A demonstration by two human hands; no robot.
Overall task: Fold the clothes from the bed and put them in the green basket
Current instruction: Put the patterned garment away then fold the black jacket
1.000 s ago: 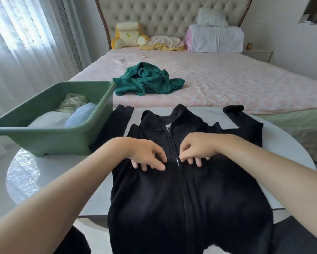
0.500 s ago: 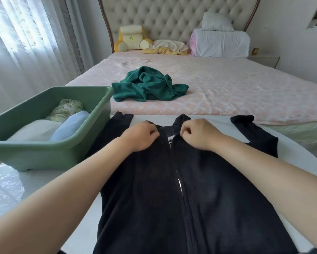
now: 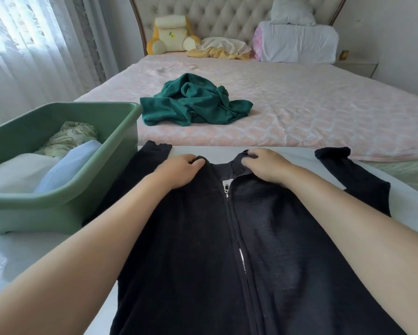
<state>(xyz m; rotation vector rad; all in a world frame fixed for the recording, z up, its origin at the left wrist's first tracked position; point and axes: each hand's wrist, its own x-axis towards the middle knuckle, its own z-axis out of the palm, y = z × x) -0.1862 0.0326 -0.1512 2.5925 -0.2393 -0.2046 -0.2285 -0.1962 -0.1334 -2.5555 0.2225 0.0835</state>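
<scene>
We lay the black jacket [image 3: 251, 238] flat on the white table [image 3: 34, 252], zip up, so it folds square. Our left hand [image 3: 179, 171] and right hand [image 3: 266, 168] each pinch its collar with curled fingers, likely to straighten it (the green basket [image 3: 65, 209] waits just beside).

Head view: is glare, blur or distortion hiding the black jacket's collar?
Head view: curtain daylight washes out the left side; wide-angle stretches the frame edges; black zip jacket dark but sharp, its collar held by left hand and right hand.
</scene>
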